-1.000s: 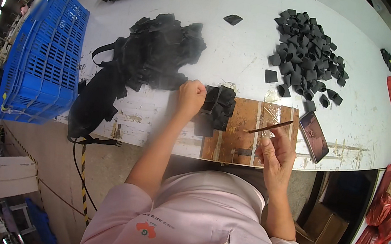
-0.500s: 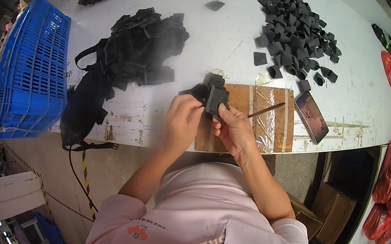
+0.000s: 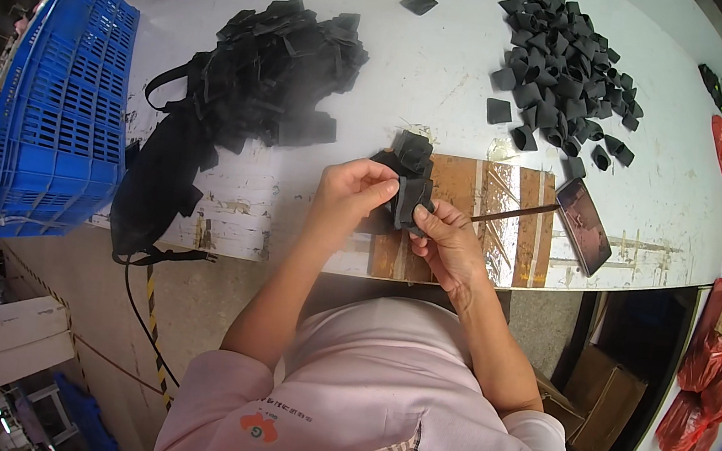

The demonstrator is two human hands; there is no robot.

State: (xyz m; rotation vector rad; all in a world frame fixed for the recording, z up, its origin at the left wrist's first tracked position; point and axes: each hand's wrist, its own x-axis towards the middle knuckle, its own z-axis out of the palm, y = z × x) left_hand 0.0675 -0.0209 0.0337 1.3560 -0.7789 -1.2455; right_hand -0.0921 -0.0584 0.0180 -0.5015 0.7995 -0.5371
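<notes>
A small black fabric strap piece [image 3: 414, 203] with folded layers is between my hands, above a brown cardboard sheet [image 3: 452, 183] at the table's near edge. My right hand [image 3: 453, 243] pinches its right side between thumb and fingers. With thumb and fingertips together, my left hand [image 3: 351, 195] grips the left edge of the same piece. A thin dark brown stick [image 3: 520, 213] points right from beside my right hand; whether that hand holds it is hidden. More black fabric [image 3: 413, 152] bunches just beyond the fingers.
At left a heap of black strap pieces [image 3: 271, 75] lies near a blue plastic crate [image 3: 64, 105]. Many small black fabric loops [image 3: 567, 74] are piled at far right. A phone [image 3: 582, 227] rests beside the cardboard. Red plastic bags [image 3: 711, 358] are at the right edge.
My left hand has moved up and right onto the fabric piece's edge. The brown stick has swung flatter and reaches farther right. The whole view has shifted slightly.
</notes>
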